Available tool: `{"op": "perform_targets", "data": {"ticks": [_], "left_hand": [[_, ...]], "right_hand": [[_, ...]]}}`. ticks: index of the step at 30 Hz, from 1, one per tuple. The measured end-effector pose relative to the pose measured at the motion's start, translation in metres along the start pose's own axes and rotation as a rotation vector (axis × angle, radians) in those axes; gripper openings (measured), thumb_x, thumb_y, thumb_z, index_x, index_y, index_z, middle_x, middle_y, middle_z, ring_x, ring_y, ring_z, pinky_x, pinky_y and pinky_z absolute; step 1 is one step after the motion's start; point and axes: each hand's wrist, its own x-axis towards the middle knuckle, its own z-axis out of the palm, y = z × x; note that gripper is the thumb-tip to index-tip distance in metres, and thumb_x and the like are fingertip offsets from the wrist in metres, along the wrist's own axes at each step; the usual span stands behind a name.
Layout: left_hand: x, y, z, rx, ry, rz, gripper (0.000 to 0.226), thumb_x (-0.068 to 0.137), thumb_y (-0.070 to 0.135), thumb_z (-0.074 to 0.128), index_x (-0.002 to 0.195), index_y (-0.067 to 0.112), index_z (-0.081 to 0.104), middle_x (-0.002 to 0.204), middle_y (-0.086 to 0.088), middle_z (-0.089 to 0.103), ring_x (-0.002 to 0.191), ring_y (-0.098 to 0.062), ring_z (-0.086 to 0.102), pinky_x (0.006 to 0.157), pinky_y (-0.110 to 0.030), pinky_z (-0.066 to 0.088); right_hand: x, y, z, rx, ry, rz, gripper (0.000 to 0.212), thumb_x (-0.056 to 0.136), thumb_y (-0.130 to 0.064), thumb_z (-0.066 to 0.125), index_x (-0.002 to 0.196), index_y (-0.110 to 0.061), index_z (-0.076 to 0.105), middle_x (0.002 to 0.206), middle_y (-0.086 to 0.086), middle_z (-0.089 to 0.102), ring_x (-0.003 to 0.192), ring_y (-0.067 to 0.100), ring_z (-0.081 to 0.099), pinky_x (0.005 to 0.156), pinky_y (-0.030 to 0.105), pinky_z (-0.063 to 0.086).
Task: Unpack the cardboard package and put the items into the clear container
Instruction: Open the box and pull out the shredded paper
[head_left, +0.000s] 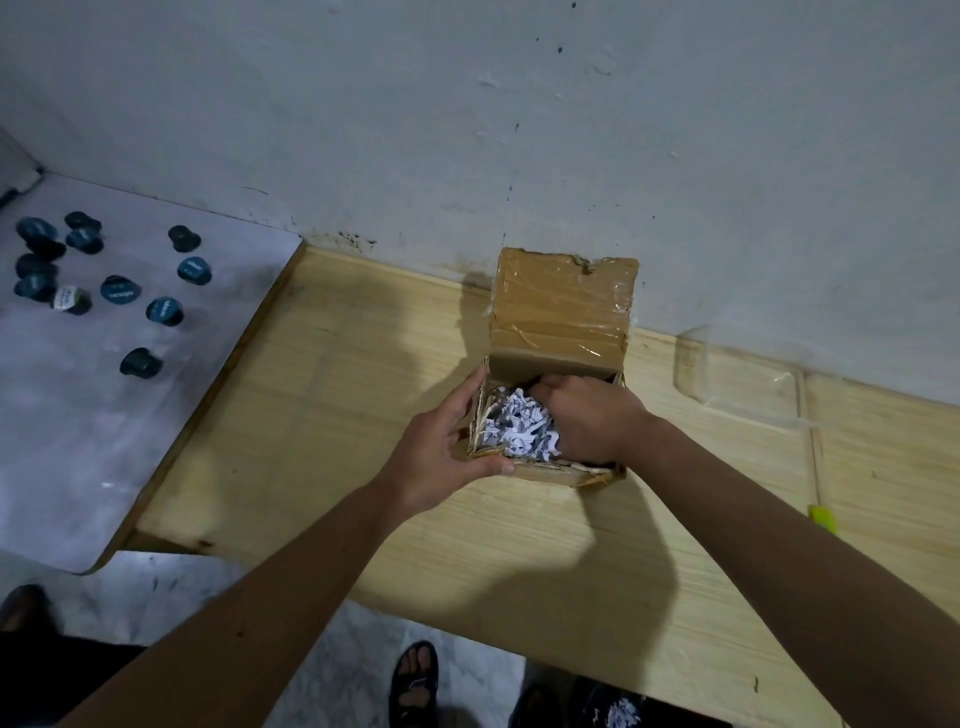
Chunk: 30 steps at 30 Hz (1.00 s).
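A small taped cardboard box stands on the wooden table, its lid flap folded up toward the wall. Shredded white paper fills the inside. My left hand grips the box's left front corner, thumb along the front edge. My right hand reaches into the box on the right, fingers curled down among the paper; whatever they touch is hidden. The clear container lies to the right of the box by the wall.
Several dark blue capsules lie scattered on a white table to the left. A yellow-green object peeks out beside my right forearm. The wall runs right behind the box. Sandalled feet show on the floor below.
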Motion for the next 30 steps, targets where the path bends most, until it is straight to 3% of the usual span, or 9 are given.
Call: {"op": "perform_targets", "data": {"ticks": [6, 10, 13, 16, 18, 21, 23, 26, 30], "left_hand": [[-0.001, 0.001, -0.001, 0.016, -0.002, 0.014, 0.117, 0.071, 0.026, 0.096, 0.162, 0.043, 0.024, 0.165, 0.011, 0.038, 0.152, -0.009, 0.036, 0.123, -0.041, 0.039], [0.001, -0.001, -0.001, 0.0, -0.011, 0.021, 0.117, 0.072, 0.023, 0.096, 0.162, 0.042, 0.024, 0.163, 0.013, 0.04, 0.151, -0.011, 0.04, 0.121, -0.035, 0.04], [0.004, -0.002, -0.001, -0.011, -0.009, 0.029, 0.118, 0.071, 0.021, 0.097, 0.162, 0.041, 0.026, 0.156, 0.021, 0.043, 0.148, -0.009, 0.043, 0.116, -0.021, 0.042], [0.006, -0.001, -0.001, -0.009, 0.017, 0.041, 0.119, 0.068, 0.017, 0.098, 0.163, 0.035, 0.029, 0.154, 0.017, 0.049, 0.143, -0.005, 0.049, 0.104, -0.009, 0.045], [0.006, 0.001, 0.0, -0.016, 0.045, 0.047, 0.119, 0.066, 0.013, 0.099, 0.162, 0.031, 0.032, 0.152, 0.014, 0.053, 0.136, 0.002, 0.053, 0.1, -0.007, 0.046], [0.007, 0.003, 0.0, -0.006, 0.06, 0.063, 0.117, 0.065, 0.008, 0.099, 0.161, 0.029, 0.034, 0.142, 0.027, 0.053, 0.122, 0.022, 0.052, 0.096, -0.004, 0.046], [0.009, 0.003, -0.002, 0.017, 0.064, 0.077, 0.117, 0.064, 0.007, 0.099, 0.16, 0.03, 0.035, 0.14, 0.029, 0.055, 0.125, 0.018, 0.054, 0.099, -0.01, 0.05], [0.013, 0.001, -0.008, 0.12, 0.075, 0.14, 0.117, 0.063, 0.015, 0.1, 0.16, 0.029, 0.037, 0.144, 0.015, 0.062, 0.128, 0.003, 0.062, 0.103, -0.025, 0.056], [0.02, 0.0, -0.016, 0.213, 0.087, 0.185, 0.115, 0.062, 0.017, 0.101, 0.159, 0.031, 0.039, 0.138, 0.014, 0.068, 0.121, 0.004, 0.065, 0.107, -0.036, 0.056]], "right_hand": [[0.0, 0.008, 0.007, 0.079, 0.062, -0.025, 0.068, 0.082, -0.016, 0.064, 0.148, -0.018, 0.049, 0.139, 0.001, 0.059, 0.115, 0.028, 0.065, 0.084, 0.043, 0.058], [0.0, 0.018, 0.015, 0.112, 0.07, -0.054, 0.079, 0.079, -0.026, 0.079, 0.151, -0.018, 0.047, 0.139, 0.002, 0.057, 0.118, 0.027, 0.063, 0.093, 0.041, 0.055], [-0.006, 0.02, 0.009, 0.164, 0.115, -0.053, 0.082, 0.077, -0.032, 0.083, 0.15, -0.016, 0.049, 0.139, 0.003, 0.058, 0.118, 0.026, 0.062, 0.091, 0.036, 0.053], [-0.013, 0.024, 0.002, 0.21, 0.175, -0.078, 0.076, 0.074, -0.019, 0.079, 0.146, -0.015, 0.054, 0.136, 0.003, 0.061, 0.113, 0.026, 0.064, 0.09, 0.037, 0.055], [-0.016, 0.03, -0.003, 0.197, 0.207, -0.08, 0.073, 0.073, -0.016, 0.081, 0.142, -0.014, 0.057, 0.133, 0.002, 0.062, 0.112, 0.026, 0.065, 0.089, 0.035, 0.055], [-0.025, 0.04, -0.014, 0.215, 0.269, -0.078, 0.069, 0.071, -0.024, 0.085, 0.135, -0.012, 0.061, 0.128, 0.003, 0.065, 0.111, 0.026, 0.065, 0.09, 0.037, 0.056], [-0.035, 0.044, -0.022, 0.235, 0.315, -0.087, 0.072, 0.072, -0.029, 0.087, 0.136, -0.011, 0.062, 0.125, 0.004, 0.067, 0.11, 0.027, 0.065, 0.09, 0.035, 0.054], [-0.054, 0.051, -0.031, 0.249, 0.37, -0.093, 0.074, 0.069, -0.046, 0.089, 0.13, -0.012, 0.064, 0.113, 0.006, 0.069, 0.099, 0.025, 0.066, 0.08, 0.026, 0.044], [-0.087, 0.066, -0.024, 0.312, 0.408, -0.059, 0.058, 0.068, -0.054, 0.086, 0.112, -0.021, 0.065, 0.09, -0.005, 0.059, 0.075, 0.016, 0.054, 0.066, 0.026, 0.036]]}}
